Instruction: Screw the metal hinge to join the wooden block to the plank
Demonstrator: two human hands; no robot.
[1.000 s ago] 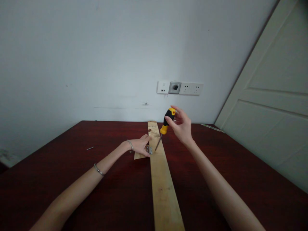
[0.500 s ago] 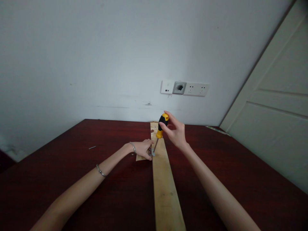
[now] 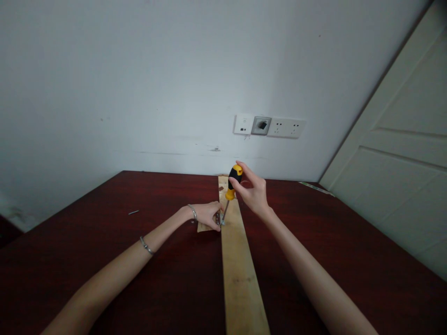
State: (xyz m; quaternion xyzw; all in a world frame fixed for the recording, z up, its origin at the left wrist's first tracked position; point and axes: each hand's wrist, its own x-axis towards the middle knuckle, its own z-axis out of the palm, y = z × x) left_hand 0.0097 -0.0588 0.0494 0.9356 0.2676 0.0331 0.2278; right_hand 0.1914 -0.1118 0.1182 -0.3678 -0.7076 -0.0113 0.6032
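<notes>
A long pale wooden plank (image 3: 240, 279) runs down the middle of a dark red table (image 3: 104, 260). My right hand (image 3: 254, 193) is closed round the yellow and black handle of a screwdriver (image 3: 232, 183), whose tip points down at a small metal bracket (image 3: 220, 218) on the plank's left edge. My left hand (image 3: 207, 215) pinches that bracket and rests on a small wood piece (image 3: 203, 227) beside the plank.
A loose screw or nail (image 3: 133, 212) lies on the table to the far left. On the wall behind are power sockets (image 3: 268, 126). A white door (image 3: 401, 153) stands at the right. A thin strip (image 3: 316, 187) lies at the table's back right.
My right hand has lowered the screwdriver and moved it left, bringing the tip from above the plank down onto the bracket. My left hand stayed on the bracket.
</notes>
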